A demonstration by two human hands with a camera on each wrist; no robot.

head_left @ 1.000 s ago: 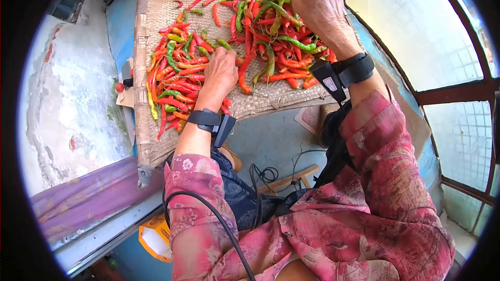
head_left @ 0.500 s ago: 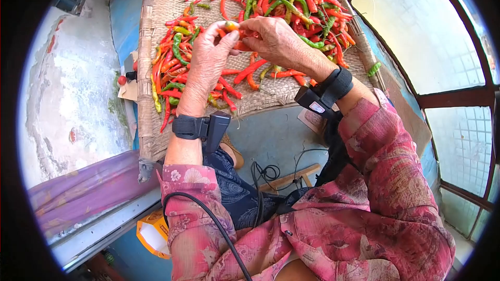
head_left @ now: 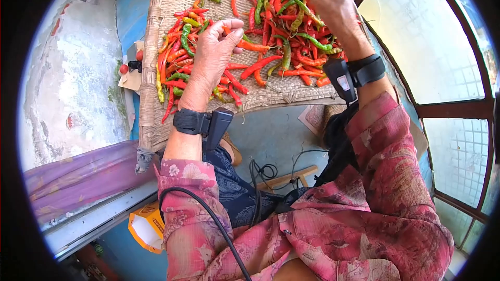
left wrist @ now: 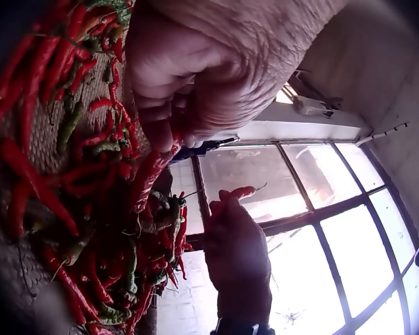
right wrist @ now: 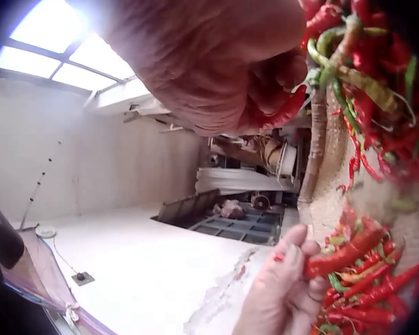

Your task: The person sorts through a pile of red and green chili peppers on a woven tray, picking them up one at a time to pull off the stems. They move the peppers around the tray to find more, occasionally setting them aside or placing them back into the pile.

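Observation:
My left hand (head_left: 211, 54) pinches a red-orange chili (head_left: 253, 47) between thumb and fingers, over the left part of a woven tray (head_left: 152, 67). In the right wrist view the same chili (right wrist: 346, 252) points away from the left hand (right wrist: 283, 283). My right hand (head_left: 333, 8) is raised at the tray's right side. Between its fingers is a red chili (right wrist: 288, 112), green stem outward, in the right wrist view; the left wrist view shows this chili (left wrist: 243, 191) too. One chili pile (head_left: 179, 60) lies on the left, a larger one (head_left: 291, 26) on the right.
A framed window (head_left: 416, 31) stands along the right, close to the right arm. A peeling wall (head_left: 78, 73) and purple cloth (head_left: 88, 177) are on the left. Below the tray are a coiled black cable (head_left: 263, 174), a wooden piece (head_left: 289, 178) and an orange box (head_left: 148, 229).
The hands were together half a second ago; now they are apart. My right hand has moved up and right with a chili, while my left stays over the tray, holding one.

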